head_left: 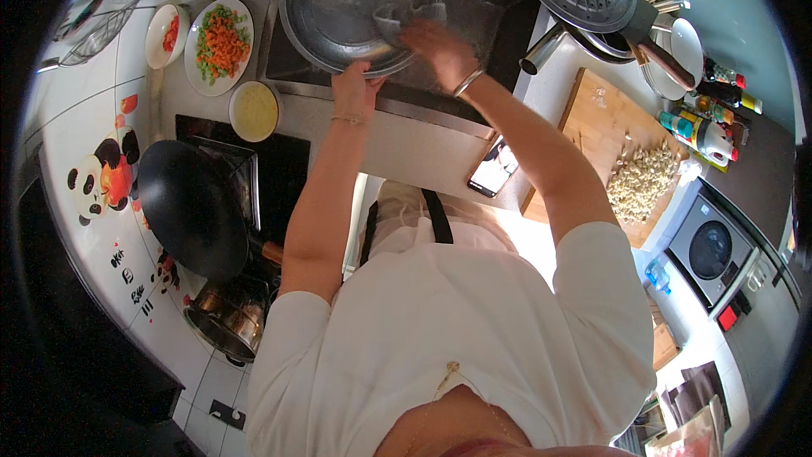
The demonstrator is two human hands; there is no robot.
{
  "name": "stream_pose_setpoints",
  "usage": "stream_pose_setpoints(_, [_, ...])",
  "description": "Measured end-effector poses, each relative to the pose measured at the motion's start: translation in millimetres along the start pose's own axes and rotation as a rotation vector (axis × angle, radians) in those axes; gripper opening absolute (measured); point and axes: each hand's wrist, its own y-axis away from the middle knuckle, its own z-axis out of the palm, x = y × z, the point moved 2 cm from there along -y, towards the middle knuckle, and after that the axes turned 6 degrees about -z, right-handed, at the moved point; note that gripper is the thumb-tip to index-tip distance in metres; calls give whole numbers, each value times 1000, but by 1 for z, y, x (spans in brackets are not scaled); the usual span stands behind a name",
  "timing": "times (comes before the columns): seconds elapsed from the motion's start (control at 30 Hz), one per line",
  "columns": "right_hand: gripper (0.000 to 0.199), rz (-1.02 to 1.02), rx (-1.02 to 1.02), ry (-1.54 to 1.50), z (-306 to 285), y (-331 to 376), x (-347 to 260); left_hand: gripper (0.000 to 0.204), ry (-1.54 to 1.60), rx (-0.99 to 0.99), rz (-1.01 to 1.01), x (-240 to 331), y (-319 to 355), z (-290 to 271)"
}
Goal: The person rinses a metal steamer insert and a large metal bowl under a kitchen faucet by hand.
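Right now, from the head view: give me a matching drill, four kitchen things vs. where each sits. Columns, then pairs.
Things:
1. large round steel basin
2. black round wok
3. white plate of chopped orange and green vegetables
4. pile of pale chopped pieces

Places:
A. on the wooden cutting board
B. on the counter left of the sink
C. over the sink, held at its rim by the left hand
D. on the black cooktop

Pairs: 1-C, 2-D, 3-B, 4-A
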Motion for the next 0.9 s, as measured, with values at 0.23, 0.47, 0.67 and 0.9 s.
stream_pose_setpoints(0.23, [42, 303, 79, -163, 17, 10, -40, 20, -76, -43, 6, -13, -10, -8])
stream_pose_setpoints(0.47, [44, 243, -134, -82, 1, 12, -13, 27, -58, -32, -94, -4, 11, -13])
stream_pose_setpoints(0.67, [46, 311, -125, 86, 23, 9, -36, 29, -76, -42, -104, -2, 4, -10])
stream_pose_setpoints(0.9, [39, 188, -188, 86, -2, 6, -42, 27, -29, -71, -143, 6, 18, -24])
